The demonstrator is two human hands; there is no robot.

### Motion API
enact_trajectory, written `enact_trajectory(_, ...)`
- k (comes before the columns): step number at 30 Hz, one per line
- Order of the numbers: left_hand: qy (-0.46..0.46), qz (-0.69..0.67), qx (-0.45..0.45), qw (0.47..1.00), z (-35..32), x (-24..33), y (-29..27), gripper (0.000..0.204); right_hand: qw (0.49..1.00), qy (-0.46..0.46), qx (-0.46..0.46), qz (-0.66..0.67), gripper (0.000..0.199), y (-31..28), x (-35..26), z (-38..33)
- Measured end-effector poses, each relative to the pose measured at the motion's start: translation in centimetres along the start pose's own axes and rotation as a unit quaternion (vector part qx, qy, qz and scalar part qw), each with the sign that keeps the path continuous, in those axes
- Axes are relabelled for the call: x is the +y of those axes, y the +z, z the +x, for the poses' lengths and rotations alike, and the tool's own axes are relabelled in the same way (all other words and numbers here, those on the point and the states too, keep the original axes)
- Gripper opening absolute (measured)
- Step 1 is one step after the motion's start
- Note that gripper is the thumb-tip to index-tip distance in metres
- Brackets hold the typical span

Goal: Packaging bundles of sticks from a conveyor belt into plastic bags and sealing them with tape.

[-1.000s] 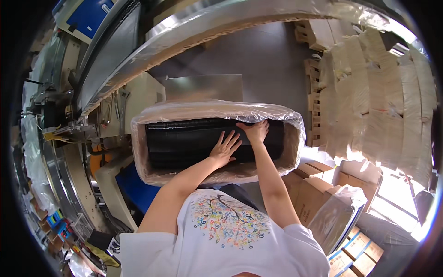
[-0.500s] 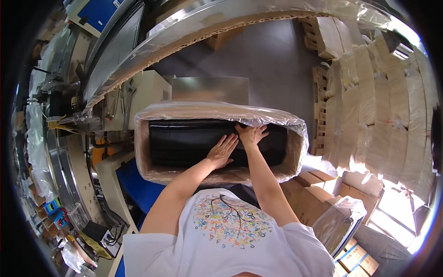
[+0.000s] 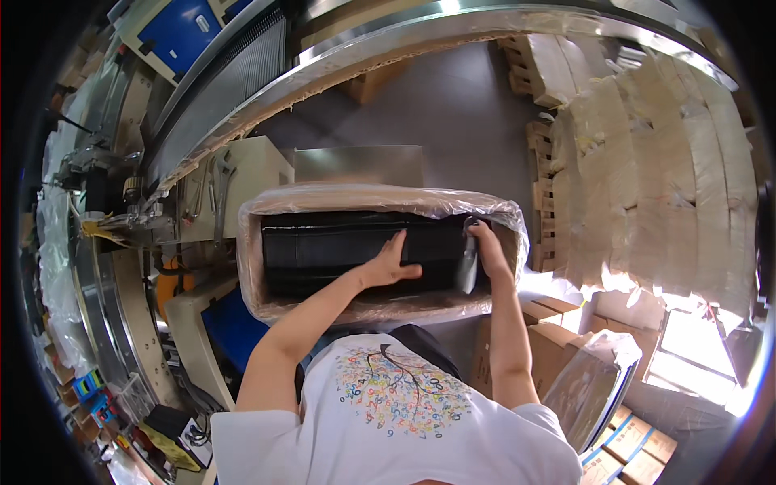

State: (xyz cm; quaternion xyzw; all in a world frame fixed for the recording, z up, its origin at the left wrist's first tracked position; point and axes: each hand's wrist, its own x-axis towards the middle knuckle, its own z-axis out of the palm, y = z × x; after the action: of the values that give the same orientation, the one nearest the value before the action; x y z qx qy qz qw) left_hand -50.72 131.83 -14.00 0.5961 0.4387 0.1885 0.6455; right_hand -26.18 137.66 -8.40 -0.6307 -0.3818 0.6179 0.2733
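Note:
A long cardboard box [image 3: 252, 279], lined with clear plastic film, stands in front of me. Glossy black plastic sheeting [image 3: 323, 250], flat and in layers, fills it. On top of the sheeting lies my left hand [image 3: 388, 265], its fingers and thumb spread. My right hand [image 3: 490, 246], near the box's right end, pinches the raised edge of a black plastic sheet [image 3: 468, 271]. That edge stands up and catches the light. Whether the pinched sheet is one layer or more, I cannot tell.
A curved metal machine edge [image 3: 372, 52] spans the far side. Wrenches [image 3: 218, 194] lie on a beige cabinet [image 3: 257, 166] to the left. Plastic-wrapped stacks [image 3: 647, 170] on pallets stand at right, with cardboard boxes [image 3: 546, 343] nearer me.
My right hand has moved right from the middle of the sheeting and now lifts a black edge. The left hand stays near the middle, with its fingers spread wider.

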Motion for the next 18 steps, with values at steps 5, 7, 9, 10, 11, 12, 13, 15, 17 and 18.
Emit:
enact_trajectory(5, -0.054, -0.428, -0.329, 0.84, -3.6, 8.6, -4.1, 0.053, 0.823, -0.077, -0.335, 0.453, 0.032, 11.1, -11.3, -9.1)
enact_trajectory(7, 0.116, -0.617, -0.23, 0.744, -4.2, 10.7, -4.4, 0.043, 0.793, -0.107, -0.391, 0.455, 0.033, 13.1, -13.8, -9.8)
enact_trajectory(9, 0.076, -0.659, -0.219, 0.715, -6.3, 13.7, -5.9, 0.043, 0.848, -0.098, -0.331, 0.402, 0.035, 14.4, -16.5, -10.3)
enact_trajectory(10, 0.031, -0.703, -0.205, 0.68, -7.5, 15.1, -6.8, 0.043, 0.861, -0.118, -0.336, 0.364, 0.032, 14.8, -18.1, -10.8)
enact_trajectory(11, 0.041, -0.698, -0.205, 0.685, -8.5, 16.1, -8.0, 0.043, 0.883, -0.13, -0.319, 0.319, 0.03, 15.1, -19.8, -11.8)
enact_trajectory(12, 0.032, -0.689, -0.205, 0.695, -9.4, 17.0, -9.1, 0.043, 0.902, -0.143, -0.302, 0.273, 0.03, 15.0, -21.3, -12.6)
enact_trajectory(13, 0.025, -0.682, -0.192, 0.705, -10.7, 17.6, -10.3, 0.042, 0.911, -0.207, -0.313, 0.171, 0.027, 14.3, -22.5, -11.8)
enact_trajectory(15, 0.049, -0.658, -0.17, 0.732, -12.0, 19.8, -12.3, 0.042, 0.923, -0.293, -0.248, -0.03, 0.022, 12.0, -26.1, -11.7)
enact_trajectory(17, 0.03, -0.638, -0.103, 0.762, -13.4, 23.3, -15.1, 0.04, 0.924, -0.298, -0.18, -0.16, 0.019, 11.9, -30.3, -12.9)
enact_trajectory(18, 0.041, -0.634, -0.102, 0.766, -13.2, 24.4, -16.6, 0.04, 0.922, -0.288, -0.169, -0.198, 0.018, 12.6, -32.7, -13.8)
